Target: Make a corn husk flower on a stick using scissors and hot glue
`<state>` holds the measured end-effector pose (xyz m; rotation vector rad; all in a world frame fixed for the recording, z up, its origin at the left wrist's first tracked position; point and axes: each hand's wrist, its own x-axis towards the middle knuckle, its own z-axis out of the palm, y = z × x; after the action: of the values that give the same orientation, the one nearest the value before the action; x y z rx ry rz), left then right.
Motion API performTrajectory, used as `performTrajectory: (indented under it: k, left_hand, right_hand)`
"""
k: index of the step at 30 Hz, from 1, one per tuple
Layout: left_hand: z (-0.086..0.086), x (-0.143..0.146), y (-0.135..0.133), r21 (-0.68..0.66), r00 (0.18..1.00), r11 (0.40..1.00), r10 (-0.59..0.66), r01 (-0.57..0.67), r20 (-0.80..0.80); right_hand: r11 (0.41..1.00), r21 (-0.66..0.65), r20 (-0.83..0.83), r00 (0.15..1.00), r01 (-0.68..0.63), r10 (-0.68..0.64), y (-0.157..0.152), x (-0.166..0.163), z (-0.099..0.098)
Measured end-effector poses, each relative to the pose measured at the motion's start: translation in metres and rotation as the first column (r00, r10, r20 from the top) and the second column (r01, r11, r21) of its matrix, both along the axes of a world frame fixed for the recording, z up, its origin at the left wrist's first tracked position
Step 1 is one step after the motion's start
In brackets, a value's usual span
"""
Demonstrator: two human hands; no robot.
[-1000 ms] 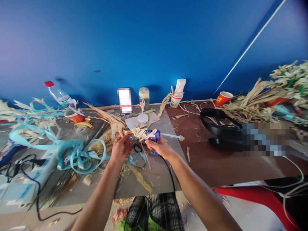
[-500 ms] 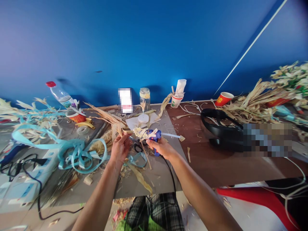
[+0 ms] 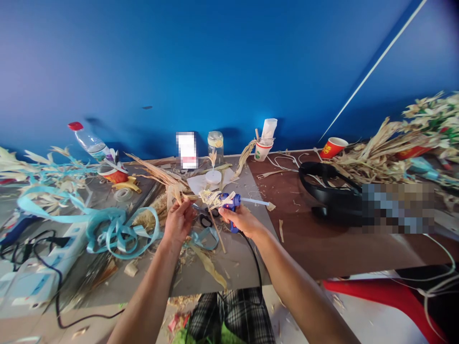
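Observation:
My right hand (image 3: 241,220) is wrapped round the grip of a blue glue gun (image 3: 231,202) whose pale glue stick (image 3: 254,201) pokes out to the right. A black cord (image 3: 255,262) runs from it toward me. My left hand (image 3: 179,220) pinches a piece of dry corn husk (image 3: 175,192). Between the two hands is a small husk flower on a thin stick (image 3: 211,198), touching the glue gun's front; the fingers holding it are hidden.
Blue ribbon (image 3: 107,224) and a white power strip (image 3: 53,260) lie at the left. A bottle (image 3: 89,142), a jar (image 3: 215,142), paper cups (image 3: 262,149) and a red cup (image 3: 333,145) stand along the back. Black headset (image 3: 330,196) and husk pile (image 3: 387,153) sit at right.

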<state>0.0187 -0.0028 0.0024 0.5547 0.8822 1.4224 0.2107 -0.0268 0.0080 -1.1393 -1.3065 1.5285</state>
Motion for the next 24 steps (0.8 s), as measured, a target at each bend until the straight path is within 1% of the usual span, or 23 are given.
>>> performTrajectory:
  k: [5, 10, 14, 18, 21, 24]
  left_hand:
    - [-0.0034, -0.0023, 0.0016, 0.007, 1.0, 1.0, -0.021, 0.021, 0.02]
    - [-0.0034, -0.0018, 0.0019, -0.014, 0.999, 0.999, -0.046, 0.046, 0.001]
    - [-0.001, 0.0009, 0.0009, -0.043, 0.999, 0.999, -0.028, 0.027, -0.021]
    - [0.0017, 0.004, -0.001, -0.038, 1.0, 0.999, -0.015, 0.014, -0.007]
    - [0.0022, 0.0044, -0.0013, -0.037, 1.0, 0.999, -0.002, 0.002, -0.006]
    - [0.001, 0.0025, -0.0003, -0.027, 1.0, 1.0, 0.003, -0.003, -0.002]
  right_hand:
    - [1.0, 0.007, -0.011, 1.0, -0.006, 0.006, -0.0003, 0.0, 0.0018]
    - [1.0, 0.005, -0.011, 1.0, -0.007, 0.007, -0.0009, -0.0003, 0.0038]
    - [1.0, 0.0, -0.028, 1.0, -0.013, 0.013, -0.0014, -0.0009, 0.0032]
    - [0.999, 0.015, -0.051, 0.998, -0.036, 0.037, -0.0022, -0.0016, 0.0033]
    - [0.998, 0.043, -0.024, 0.998, -0.053, 0.054, -0.0025, -0.0015, 0.0037]
    - [0.997, 0.061, 0.007, 0.999, -0.041, 0.041, -0.0026, -0.0012, 0.0038]
